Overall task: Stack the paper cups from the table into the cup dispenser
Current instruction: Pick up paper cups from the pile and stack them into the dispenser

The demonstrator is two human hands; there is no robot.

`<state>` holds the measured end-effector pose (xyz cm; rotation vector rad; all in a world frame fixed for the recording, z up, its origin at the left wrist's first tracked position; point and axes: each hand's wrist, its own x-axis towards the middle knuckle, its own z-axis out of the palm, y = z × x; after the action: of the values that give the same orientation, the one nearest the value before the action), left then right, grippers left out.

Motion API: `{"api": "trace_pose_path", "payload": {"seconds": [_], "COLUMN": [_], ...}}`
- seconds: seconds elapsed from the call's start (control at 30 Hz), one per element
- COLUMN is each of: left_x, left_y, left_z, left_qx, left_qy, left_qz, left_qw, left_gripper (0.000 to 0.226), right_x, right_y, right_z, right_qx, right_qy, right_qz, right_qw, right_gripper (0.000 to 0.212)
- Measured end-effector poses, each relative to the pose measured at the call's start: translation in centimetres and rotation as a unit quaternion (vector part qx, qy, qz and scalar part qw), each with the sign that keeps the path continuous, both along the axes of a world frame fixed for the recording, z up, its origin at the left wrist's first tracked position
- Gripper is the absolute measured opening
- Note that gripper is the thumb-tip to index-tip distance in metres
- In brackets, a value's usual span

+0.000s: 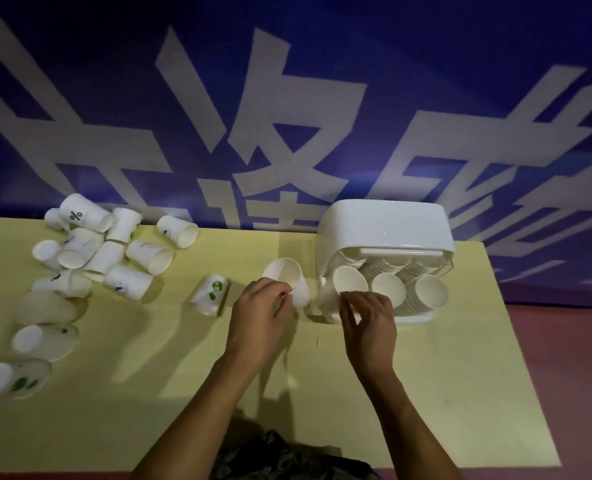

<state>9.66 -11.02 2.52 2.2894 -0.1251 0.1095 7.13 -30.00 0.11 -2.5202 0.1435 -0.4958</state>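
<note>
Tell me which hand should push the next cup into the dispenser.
Left, probably. The left hand already grips a loose paper cup right beside the dispenser, while the right hand is busy at the leftmost stack, apparently steadying it.

A blue banner [322, 81] with very big white characters fills the whole wall behind, and it hangs down to the far edge of the table. The table [374, 393] has a pale yellow top. Along its right side and near edge, a dark reddish surface [564, 358] shows. The room is dim; light from above throws soft shadows on the yellow top.
</note>
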Motion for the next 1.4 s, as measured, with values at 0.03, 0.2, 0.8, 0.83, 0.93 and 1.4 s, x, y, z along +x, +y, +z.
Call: {"api": "trace_pose_path", "payload": {"seconds": [0.03, 0.2, 0.8, 0.83, 0.93, 1.4], "left_x": [-0.2, -0.5, 1.9, 2.0, 2.5, 3.6], "left_y": [-1.6, -8.9, -19.8, -20.0, -20.5, -21.4], "left_z": [0.0, 0.6, -1.5, -1.6, -2.6, -5.7], "left_qx": [0.000, 0.003, 0.121, 0.125, 0.161, 0.179], "left_qy": [-0.001, 0.001, 0.018, 0.022, 0.053, 0.110], "left_qz": [-0.007, -0.039, -0.136, -0.135, -0.141, -0.185], "left_qw": [1.000, 0.999, 0.983, 0.983, 0.975, 0.960], "left_gripper": [0.010, 0.010, 0.019, 0.020, 0.022, 0.021], "right_x": [-0.4, -1.7, -1.0, -0.8, -0.2, 1.5], "right_y": [-1.4, -8.3, -18.9, -19.1, -19.5, -19.6], "right_z": [0.1, 0.5, -0.6, -0.9, -1.8, -4.9], "right_qx": [0.009, 0.012, -0.039, -0.041, -0.048, -0.104], "right_qy": [0.004, -0.019, 0.047, 0.053, 0.073, 0.122], "right_qz": [-0.003, -0.019, -0.022, -0.019, -0.005, 0.045], "right_qw": [1.000, 1.000, 0.998, 0.998, 0.996, 0.986], "right_gripper": [0.011, 0.014, 0.016, 0.015, 0.014, 0.016]}}
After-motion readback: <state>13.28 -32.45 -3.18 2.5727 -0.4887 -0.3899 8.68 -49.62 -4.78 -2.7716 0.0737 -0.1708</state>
